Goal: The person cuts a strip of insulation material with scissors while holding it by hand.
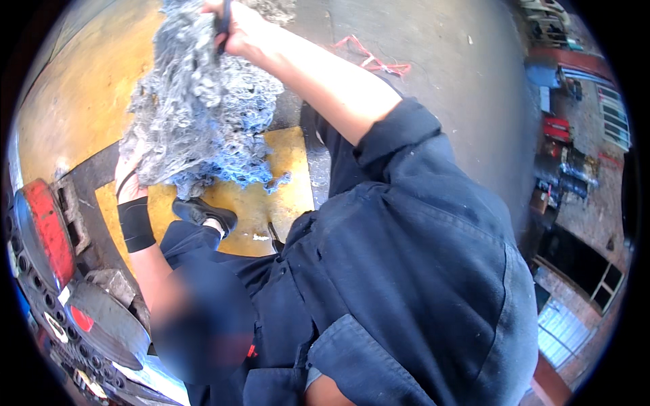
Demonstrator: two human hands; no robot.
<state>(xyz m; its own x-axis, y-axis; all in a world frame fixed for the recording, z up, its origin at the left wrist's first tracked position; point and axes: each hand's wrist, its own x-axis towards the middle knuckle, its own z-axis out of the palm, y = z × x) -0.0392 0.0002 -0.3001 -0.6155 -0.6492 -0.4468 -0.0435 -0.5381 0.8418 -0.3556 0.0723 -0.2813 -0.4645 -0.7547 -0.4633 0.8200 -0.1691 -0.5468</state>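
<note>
Left hand: wrist-strapped, under the wad's lower edge; whether the fingers clasp it, I cannot tell.
Wad: grey-blue fibre, hanging between both hands over the yellow floor.
Right hand: fingers clamped on the wad's top and a dark handle.

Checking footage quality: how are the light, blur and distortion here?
Head view: daylight, bright on the yellow floor; fisheye bends edges toward a black rim; a blurred patch sits lower left; the waste wad is fairly sharp, gripped by the right hand, left hand beneath.

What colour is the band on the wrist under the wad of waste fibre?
Black; the wrist band shows clearly in the head view.
</note>
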